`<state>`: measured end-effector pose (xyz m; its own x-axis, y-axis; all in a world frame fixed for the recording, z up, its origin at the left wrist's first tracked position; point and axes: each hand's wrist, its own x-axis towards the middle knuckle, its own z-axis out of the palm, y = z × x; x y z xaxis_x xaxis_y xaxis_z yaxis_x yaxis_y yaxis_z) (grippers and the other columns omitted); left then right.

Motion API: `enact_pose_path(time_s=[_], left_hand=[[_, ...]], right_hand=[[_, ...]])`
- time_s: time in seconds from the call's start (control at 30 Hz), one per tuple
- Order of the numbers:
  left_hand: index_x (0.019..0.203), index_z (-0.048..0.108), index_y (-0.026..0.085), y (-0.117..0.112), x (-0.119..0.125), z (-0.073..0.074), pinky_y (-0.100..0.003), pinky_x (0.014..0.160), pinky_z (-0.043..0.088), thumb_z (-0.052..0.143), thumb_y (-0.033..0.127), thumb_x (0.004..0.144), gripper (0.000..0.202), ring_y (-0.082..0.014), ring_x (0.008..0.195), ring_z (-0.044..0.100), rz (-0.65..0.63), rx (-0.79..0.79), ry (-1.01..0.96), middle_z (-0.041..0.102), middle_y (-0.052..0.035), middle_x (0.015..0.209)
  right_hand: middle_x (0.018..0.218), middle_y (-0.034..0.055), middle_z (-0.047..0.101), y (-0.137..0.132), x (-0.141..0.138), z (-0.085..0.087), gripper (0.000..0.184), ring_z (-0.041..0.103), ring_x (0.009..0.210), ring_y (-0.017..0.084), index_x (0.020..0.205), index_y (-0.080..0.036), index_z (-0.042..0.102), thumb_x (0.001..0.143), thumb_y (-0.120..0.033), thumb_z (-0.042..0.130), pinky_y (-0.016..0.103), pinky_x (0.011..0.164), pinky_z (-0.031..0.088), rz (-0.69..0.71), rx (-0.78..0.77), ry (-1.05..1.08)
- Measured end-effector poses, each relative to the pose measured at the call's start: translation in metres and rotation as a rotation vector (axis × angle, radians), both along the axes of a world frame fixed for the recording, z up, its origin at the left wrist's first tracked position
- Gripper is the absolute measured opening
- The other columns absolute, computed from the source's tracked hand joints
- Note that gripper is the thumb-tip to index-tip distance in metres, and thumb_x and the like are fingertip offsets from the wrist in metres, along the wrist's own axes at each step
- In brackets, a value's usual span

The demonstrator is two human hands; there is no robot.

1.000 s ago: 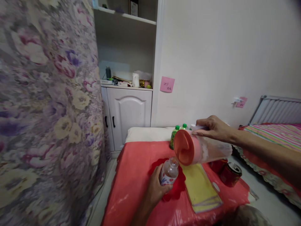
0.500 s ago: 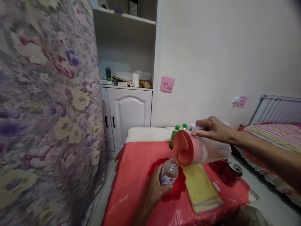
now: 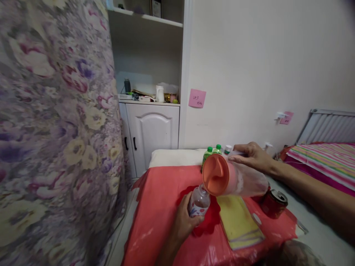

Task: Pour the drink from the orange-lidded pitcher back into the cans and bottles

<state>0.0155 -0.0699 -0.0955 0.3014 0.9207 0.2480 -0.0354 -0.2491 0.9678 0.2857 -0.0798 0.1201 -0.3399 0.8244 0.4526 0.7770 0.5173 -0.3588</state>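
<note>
My left hand is wrapped round a small clear bottle with a printed label, tilted slightly above a red scalloped plate. Liquid shows inside the bottle. My right hand grips the handle of a clear pitcher with an orange lid. The pitcher lies tipped almost on its side, its lid facing left. The lid's lower edge is right at the bottle's mouth; whether liquid runs between them I cannot tell.
A yellow cloth lies on the red table cover. A dark red can stands to its right. Green-capped bottles and a white-capped bottle stand behind the pitcher. A floral curtain hangs at left.
The pitcher has tipped a little further, its base rising and its lid shifting slightly left. My left hand keeps the bottle in nearly the same place.
</note>
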Motion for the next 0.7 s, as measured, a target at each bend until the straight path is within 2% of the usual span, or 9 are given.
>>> enact_pose_path(time_s=[0.2,0.4,0.53,0.63,0.7], left_hand=[[0.126,0.056,0.016,-0.002,0.0,0.006,-0.035,0.096,0.049,0.071,0.008,0.054,0.074,-0.0308,0.115,0.061,-0.007,-0.035,-0.017,0.067,-0.0104,0.124],[0.128,0.054,0.015,0.002,-0.001,0.0,-0.036,0.091,0.051,0.077,0.021,0.058,0.074,-0.0298,0.106,0.065,-0.053,-0.048,-0.062,0.07,-0.0105,0.119],[0.128,0.054,0.014,0.005,-0.003,-0.003,-0.036,0.09,0.051,0.077,0.024,0.059,0.073,-0.031,0.106,0.065,-0.037,-0.069,-0.085,0.07,-0.011,0.119],[0.125,0.056,0.015,0.005,-0.004,-0.002,-0.035,0.088,0.052,0.077,0.023,0.059,0.069,-0.03,0.103,0.066,-0.026,-0.068,-0.097,0.072,-0.0093,0.115],[0.122,0.057,0.016,0.005,-0.005,-0.001,-0.034,0.087,0.053,0.076,0.022,0.06,0.065,-0.029,0.102,0.067,-0.027,-0.078,-0.094,0.073,-0.0076,0.112]], right_hand=[[0.058,-0.0054,0.037,0.001,0.007,-0.009,0.046,0.035,0.055,0.01,0.061,-0.02,0.048,0.087,-0.056,0.058,0.025,0.05,0.025,-0.015,-0.08,0.142],[0.059,-0.0039,0.04,0.003,0.01,-0.023,0.045,0.037,0.054,0.012,0.063,-0.021,0.049,0.084,-0.059,0.062,0.027,0.049,0.029,-0.042,-0.193,0.414],[0.053,-0.0035,0.035,0.002,0.025,-0.053,0.048,0.034,0.049,0.014,0.058,-0.024,0.042,0.086,-0.06,0.059,0.031,0.049,0.03,-0.135,-0.146,0.646],[0.052,-0.0032,0.031,0.0,0.04,-0.086,0.05,0.032,0.048,0.016,0.059,-0.026,0.034,0.088,-0.063,0.051,0.034,0.049,0.031,-0.227,-0.087,0.765],[0.053,-0.0027,0.03,-0.004,0.047,-0.108,0.051,0.031,0.048,0.017,0.061,-0.026,0.03,0.089,-0.068,0.041,0.035,0.047,0.031,-0.255,-0.063,0.756]])
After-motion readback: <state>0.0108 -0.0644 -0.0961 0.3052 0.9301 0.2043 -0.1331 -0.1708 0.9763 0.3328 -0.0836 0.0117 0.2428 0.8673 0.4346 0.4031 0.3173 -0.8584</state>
